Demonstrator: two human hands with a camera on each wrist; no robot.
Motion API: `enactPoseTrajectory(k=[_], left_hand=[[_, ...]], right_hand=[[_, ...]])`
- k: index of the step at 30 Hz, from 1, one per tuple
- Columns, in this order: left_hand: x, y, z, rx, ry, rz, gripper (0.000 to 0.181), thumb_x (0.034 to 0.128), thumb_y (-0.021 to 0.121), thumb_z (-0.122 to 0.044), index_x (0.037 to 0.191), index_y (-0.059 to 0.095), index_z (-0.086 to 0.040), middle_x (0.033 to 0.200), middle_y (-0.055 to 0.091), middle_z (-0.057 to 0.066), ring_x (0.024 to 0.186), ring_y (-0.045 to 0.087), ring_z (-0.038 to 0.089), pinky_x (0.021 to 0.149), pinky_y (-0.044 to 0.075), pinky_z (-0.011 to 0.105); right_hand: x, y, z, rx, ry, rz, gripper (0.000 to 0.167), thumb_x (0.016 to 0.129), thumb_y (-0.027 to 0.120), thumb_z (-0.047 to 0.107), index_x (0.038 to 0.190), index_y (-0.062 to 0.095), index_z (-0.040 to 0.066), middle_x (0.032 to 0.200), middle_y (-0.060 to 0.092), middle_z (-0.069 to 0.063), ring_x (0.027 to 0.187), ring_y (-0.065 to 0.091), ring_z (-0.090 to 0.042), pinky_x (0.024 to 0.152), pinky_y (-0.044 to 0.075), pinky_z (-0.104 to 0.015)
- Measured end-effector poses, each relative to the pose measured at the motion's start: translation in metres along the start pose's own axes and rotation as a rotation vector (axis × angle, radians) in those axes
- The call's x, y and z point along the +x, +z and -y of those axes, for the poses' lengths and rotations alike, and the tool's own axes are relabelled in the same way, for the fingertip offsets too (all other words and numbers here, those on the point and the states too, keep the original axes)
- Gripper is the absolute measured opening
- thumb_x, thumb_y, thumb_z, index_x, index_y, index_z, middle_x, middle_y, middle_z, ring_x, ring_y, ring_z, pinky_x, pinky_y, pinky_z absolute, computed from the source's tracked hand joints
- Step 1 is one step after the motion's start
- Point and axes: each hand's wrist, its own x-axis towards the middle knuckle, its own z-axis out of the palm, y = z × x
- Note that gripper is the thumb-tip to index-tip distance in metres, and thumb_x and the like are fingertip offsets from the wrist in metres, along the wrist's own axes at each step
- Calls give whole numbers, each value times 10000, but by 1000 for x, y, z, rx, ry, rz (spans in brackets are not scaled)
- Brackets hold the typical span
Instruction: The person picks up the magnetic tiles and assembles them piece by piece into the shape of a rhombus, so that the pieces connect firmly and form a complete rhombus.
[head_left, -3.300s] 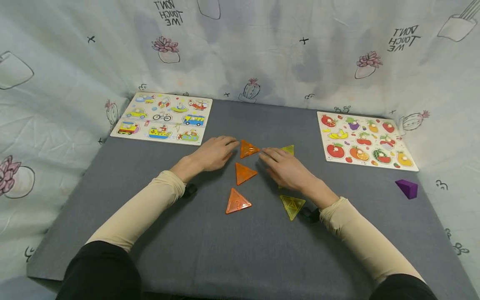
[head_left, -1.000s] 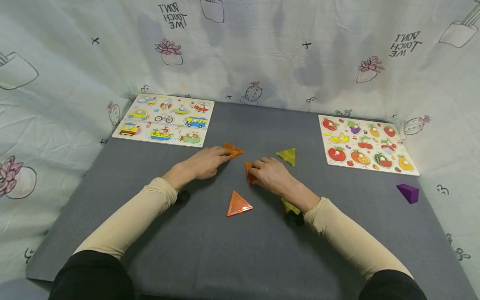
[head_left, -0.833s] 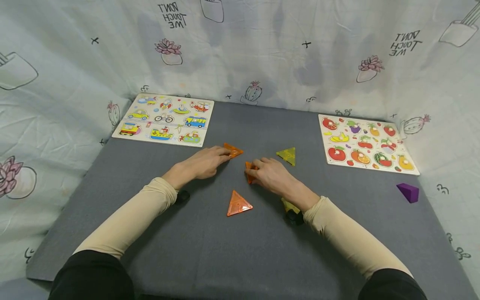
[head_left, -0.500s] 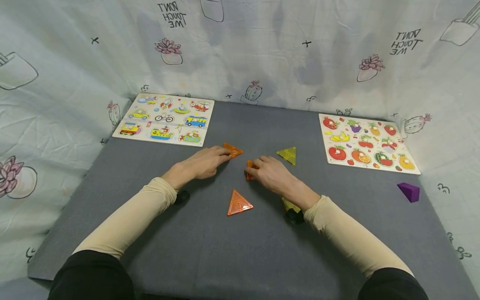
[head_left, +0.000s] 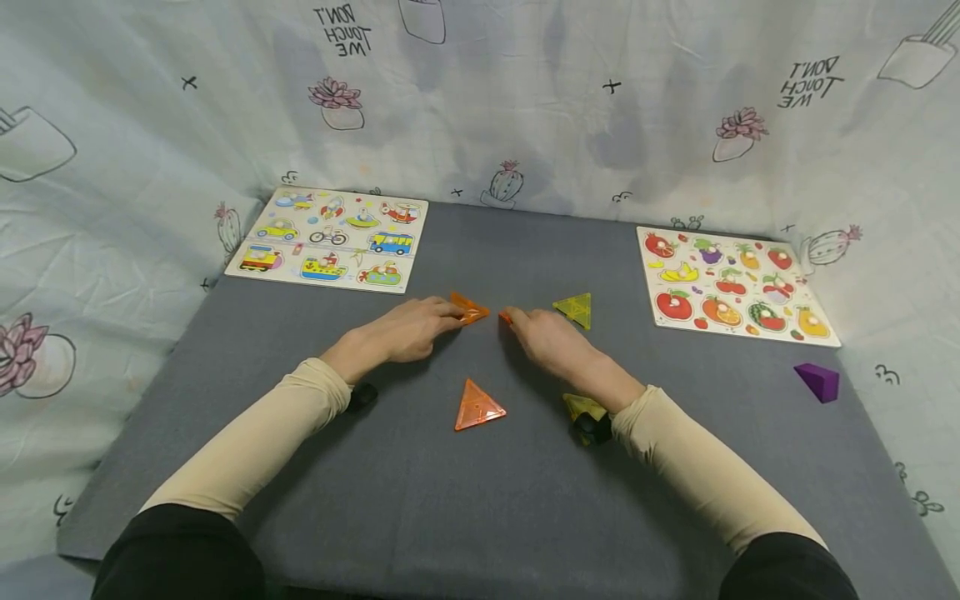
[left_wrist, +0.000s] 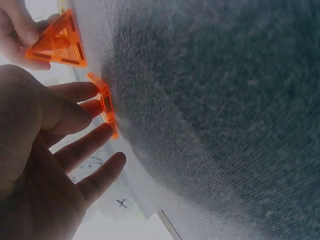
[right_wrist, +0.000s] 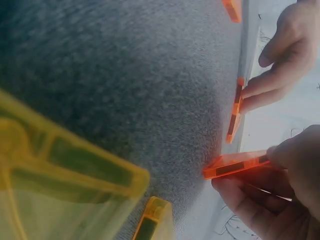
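Fingers (right_wrist: 242, 202) | 3 orange triangles (left_wrist: 62, 46), 2 touched | 2 yellow triangles (head_left: 578, 309), maybe more

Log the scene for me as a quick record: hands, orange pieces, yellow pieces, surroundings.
Left hand: the left hand touches the first orange triangle with its fingertips
Right hand: the right hand pinches the second orange triangle, tilted up; table contact unclear
Gap: those two triangles are apart
Third orange triangle: untouched, nearer the person
Far yellow triangle: beyond the right hand
Near yellow triangle: partly hidden by the wrist camera
Back left: vehicle board
Back right: fruit board
Right edge: purple wedge
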Motion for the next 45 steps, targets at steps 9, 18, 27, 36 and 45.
enactPoseTrajectory(k=[9,18,27,36,45], left_hand=[[2,1,-9,-14,51,10,475,957,491,25,1414,528,-98,1501,465,98,1386,431,321,1088,406,527],[7,4,-18,-1,104,12,543,898,511,68,1411,534,-108,1497,472,77,1392,429,304,1093,405,519],[10,3,-22,-8,128,15,603,840,515,100,1405,542,-111,1507,466,44,1397,425,283,1098,397,516],[12,3,-27,3,146,27,613,838,501,93,1417,529,-107,1510,465,50,1408,414,277,1119,382,498],[11,3,-31,21,146,47,609,859,506,69,1437,506,-121,1515,458,56,1412,409,274,1119,380,502]], right_hand=[[3,-6,-3,88,128,59,366,989,527,57,1347,515,-18,773,692,-146,526,591,-202,477,468,-302],[5,-3,-6,71,82,29,374,974,518,5,1346,517,-34,759,683,-162,550,606,-231,502,495,-333],[4,-3,-7,75,83,34,390,967,525,-3,1356,508,-17,891,715,-210,663,670,-299,588,547,-392],[6,-2,-7,114,89,36,380,993,493,23,1371,511,-11,846,711,-180,577,621,-242,541,517,-346],[10,-2,-4,123,93,51,387,997,492,38,1383,499,4,905,716,-193,627,655,-268,581,547,-365]])
